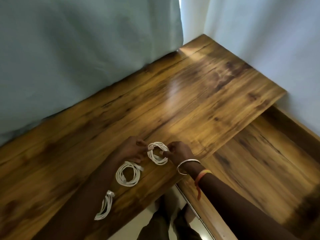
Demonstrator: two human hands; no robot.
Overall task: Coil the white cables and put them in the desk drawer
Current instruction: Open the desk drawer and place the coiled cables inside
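Coiling looks nearly done: a round coil [128, 174] and a flattened bundle [104, 205] lie on the tabletop [190, 94], left hand [131, 149] and right hand [178, 152] both pinch a third coil [158, 153] beside them, and the open drawer [259, 161] shows no cable yet.

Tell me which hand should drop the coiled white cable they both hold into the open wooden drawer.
Probably right. The right hand pinches the coiled white cable and sits beside the open wooden drawer; the left hand is farther away.

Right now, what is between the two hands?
A coiled white cable: the left hand and the right hand each pinch one side of it, seen in the head view.
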